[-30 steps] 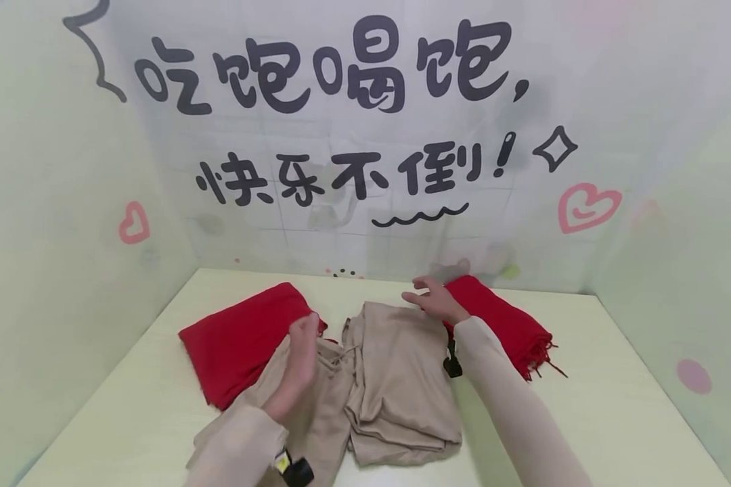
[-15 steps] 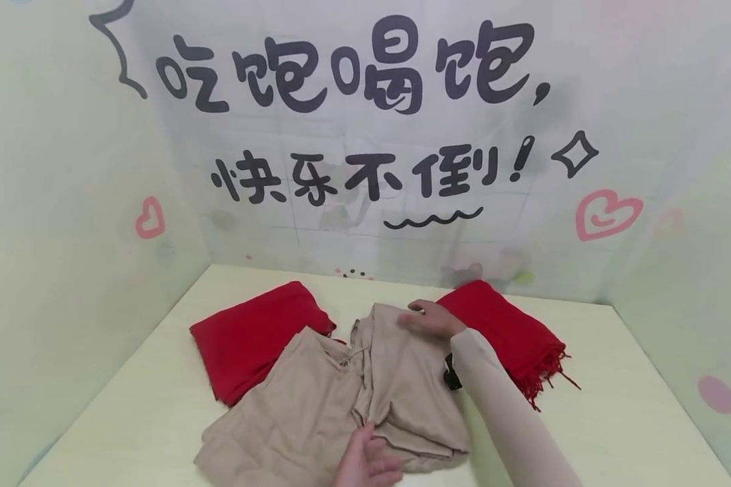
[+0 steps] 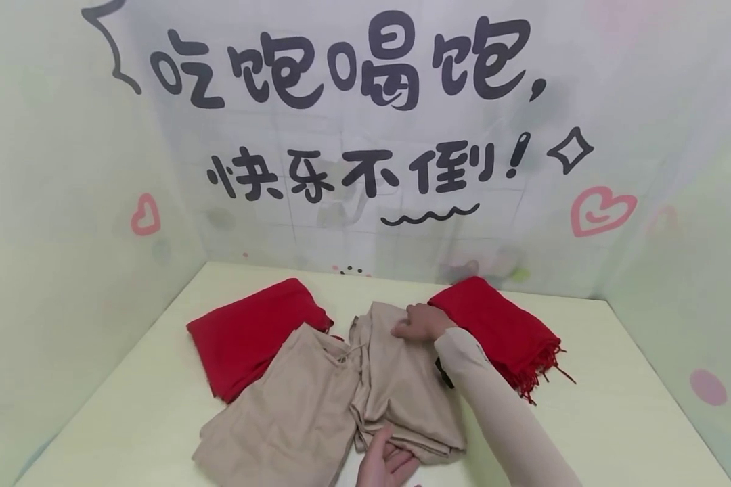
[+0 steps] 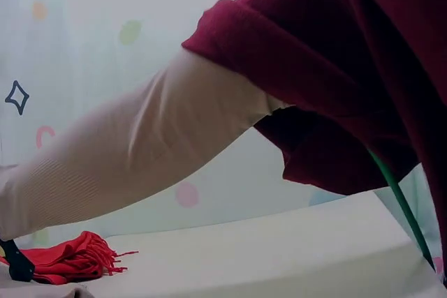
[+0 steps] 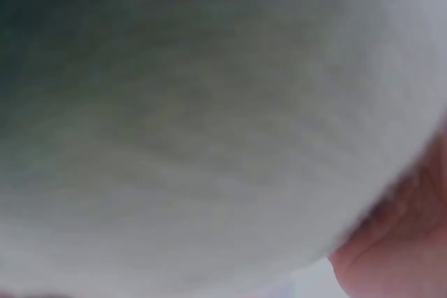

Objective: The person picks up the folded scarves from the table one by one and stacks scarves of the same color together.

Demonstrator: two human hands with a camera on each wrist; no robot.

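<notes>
A folded beige garment [image 3: 408, 379], which looks like trousers, lies mid-table in several layers. My right hand [image 3: 423, 322] grips its far right edge, thumb on top and fingers curled over the side. At the near edge, my left hand [image 3: 386, 463] touches the cloth with thumb and loosely bent fingers; part of it is cut off by the frame. Against its left side lies a second beige piece [image 3: 286, 412] with a drawstring; I cannot tell whether they are joined. In the right wrist view, blurred pale cloth [image 5: 209, 172] covers most of the picture.
A folded red cloth [image 3: 250, 335] lies at the back left. Another, a red fringed scarf [image 3: 493, 328], lies at the back right beside my right forearm. Printed walls border the pale table [image 3: 621, 419]. The left wrist view shows a light sleeve [image 4: 140, 137] and a dark red garment [image 4: 335, 54].
My left hand has moved from over the left beige piece down to the near edge of the folded one. My right hand has come down from above onto its far right edge.
</notes>
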